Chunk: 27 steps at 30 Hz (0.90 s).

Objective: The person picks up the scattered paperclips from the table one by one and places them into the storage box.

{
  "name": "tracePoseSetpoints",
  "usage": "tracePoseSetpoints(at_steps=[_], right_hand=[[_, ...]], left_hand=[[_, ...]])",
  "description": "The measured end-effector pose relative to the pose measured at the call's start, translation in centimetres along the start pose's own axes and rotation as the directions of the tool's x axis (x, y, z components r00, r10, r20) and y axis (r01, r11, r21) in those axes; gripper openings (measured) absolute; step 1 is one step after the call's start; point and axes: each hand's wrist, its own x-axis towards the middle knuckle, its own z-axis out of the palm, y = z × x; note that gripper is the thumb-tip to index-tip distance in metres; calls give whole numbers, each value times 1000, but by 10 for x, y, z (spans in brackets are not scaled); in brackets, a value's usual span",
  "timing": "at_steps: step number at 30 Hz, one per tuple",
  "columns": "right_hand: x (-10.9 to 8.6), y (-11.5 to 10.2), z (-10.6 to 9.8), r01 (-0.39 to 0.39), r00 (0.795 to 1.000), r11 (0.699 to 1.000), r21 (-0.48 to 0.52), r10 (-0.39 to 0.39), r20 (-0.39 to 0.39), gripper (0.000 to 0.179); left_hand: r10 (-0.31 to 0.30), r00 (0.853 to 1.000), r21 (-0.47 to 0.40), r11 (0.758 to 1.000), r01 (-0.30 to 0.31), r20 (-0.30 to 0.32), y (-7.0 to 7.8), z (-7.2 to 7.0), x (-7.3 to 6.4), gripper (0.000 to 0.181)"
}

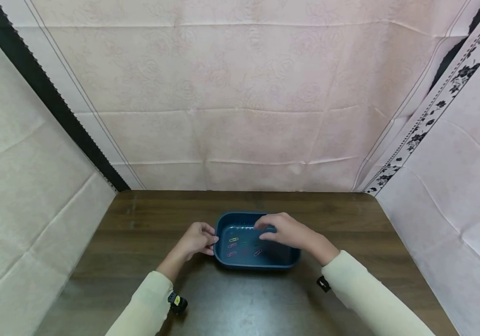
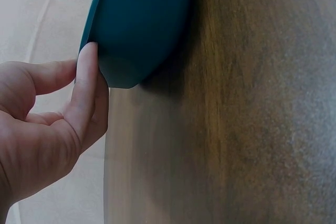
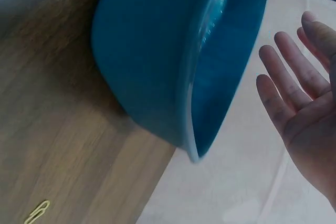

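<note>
A blue plastic tray (image 1: 257, 267) with rounded corners stands on the table, several coloured paper clips lying on its floor. Among them are a yellow paper clip (image 1: 233, 239) and a pink paper clip (image 1: 232, 254), both in the left half. My left hand (image 1: 200, 239) pinches the tray's left rim between thumb and fingers, as the left wrist view shows closely. Over the tray's right part hovers my right hand (image 1: 287, 230), its fingers loosely bent and nothing between them. The right wrist view shows that hand's fingers (image 3: 299, 66) spread apart above the rim.
The brown wooden table (image 1: 151, 210) carries the tray. Pale cloth (image 1: 231, 93) hangs behind it and on both sides. One more yellow paper clip (image 3: 37, 212) lies on the tabletop outside the tray. A small dark device (image 1: 178, 302) is strapped at the left wrist.
</note>
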Motion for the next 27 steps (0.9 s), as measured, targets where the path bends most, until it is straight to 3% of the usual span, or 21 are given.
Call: tracePoseSetpoints(at_steps=[10,18,27], right_hand=[[-37,15,-10,-24,981,1000,1,23,-194,34],[-66,22,-16,-90,949,996,24,93,-303,36],[-90,43,-23,-214,896,976,36,211,-391,37]], left_hand=[[-1,1000,3,1000,1,-3,-1,0,0,23],[2,1000,4,1000,-2,-1,-1,0,1,22],[5,1000,8,1000,-5,-4,1,1,-1,22]])
